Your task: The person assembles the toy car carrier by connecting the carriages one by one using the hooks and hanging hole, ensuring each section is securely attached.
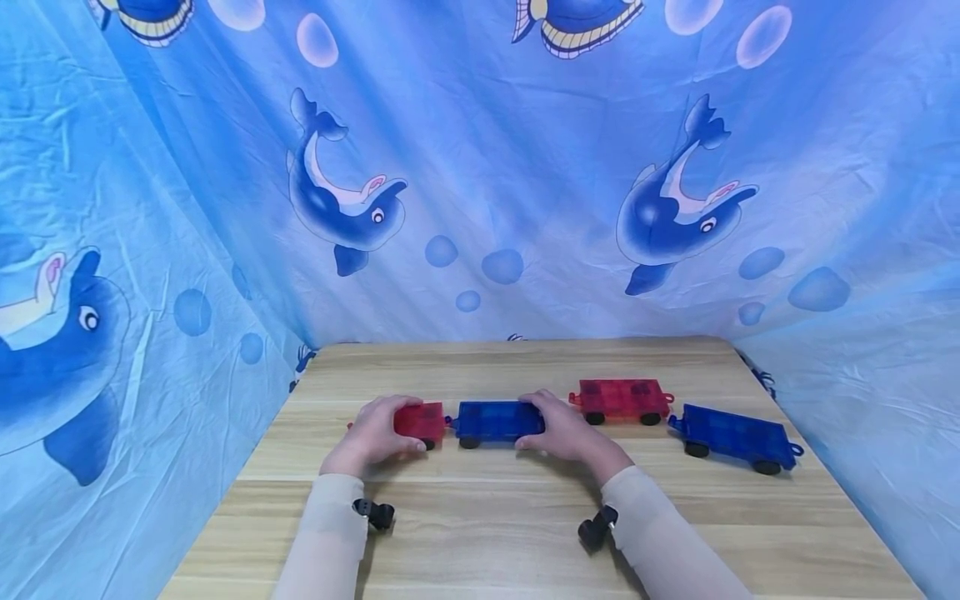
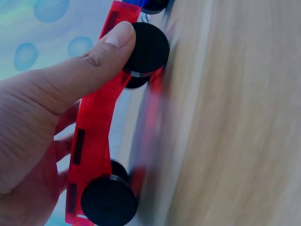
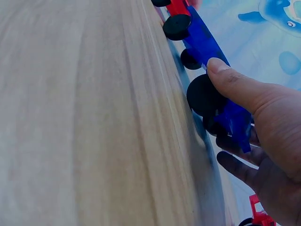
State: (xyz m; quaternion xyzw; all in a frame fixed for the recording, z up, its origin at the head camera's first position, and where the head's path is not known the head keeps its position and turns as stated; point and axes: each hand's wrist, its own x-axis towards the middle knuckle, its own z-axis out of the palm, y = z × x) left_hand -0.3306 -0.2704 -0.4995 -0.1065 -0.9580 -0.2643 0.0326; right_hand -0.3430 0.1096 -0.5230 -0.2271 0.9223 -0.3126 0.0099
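On the table, a translucent red toy wagon with black wheels is gripped by my left hand, which covers its left part in the head view. The thumb presses near a wheel in the left wrist view, the other fingers behind the wagon. Just right of it stands a blue toy wagon. My right hand holds that one by its right end, thumb on the near side. The facing ends of the two wagons meet at a small coupling; whether it is hooked, I cannot tell.
A second red wagon stands right of my right hand, further back. Beside it, a second blue wagon sits at an angle toward the right edge of the wooden table. Blue dolphin-print cloth hangs behind and at both sides.
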